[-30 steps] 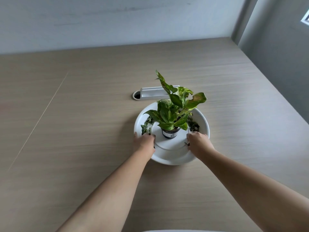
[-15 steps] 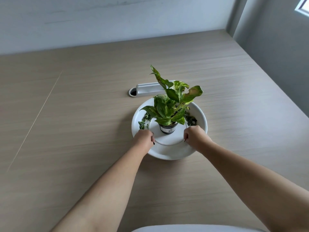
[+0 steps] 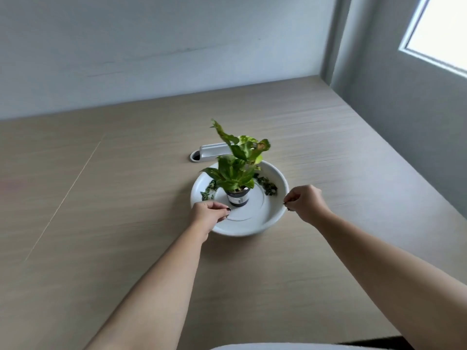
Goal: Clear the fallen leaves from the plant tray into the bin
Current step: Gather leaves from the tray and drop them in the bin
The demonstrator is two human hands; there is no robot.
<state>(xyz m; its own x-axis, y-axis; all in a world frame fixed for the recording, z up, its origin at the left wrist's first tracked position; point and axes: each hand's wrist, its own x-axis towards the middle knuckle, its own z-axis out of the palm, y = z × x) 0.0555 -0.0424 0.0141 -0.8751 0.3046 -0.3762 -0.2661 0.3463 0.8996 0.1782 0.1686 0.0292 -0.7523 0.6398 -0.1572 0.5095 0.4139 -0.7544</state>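
Round white plant tray (image 3: 274, 218) with a raised rim, resting flat on the wooden table. At its centre stands a small dark pot (image 3: 238, 197), upright, bearing a green plant (image 3: 236, 165) with one browned, yellowing leaf at the top right. Fallen leaves lie in two dark green clusters: one at the left inner edge (image 3: 208, 191), one at the right (image 3: 268, 187).

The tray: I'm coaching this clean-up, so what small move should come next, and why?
Probably reach the right hand forward to pinch the fallen leaves by the tray wall. Both hands sit at the rim, and leaf bits remain either side of the pot.
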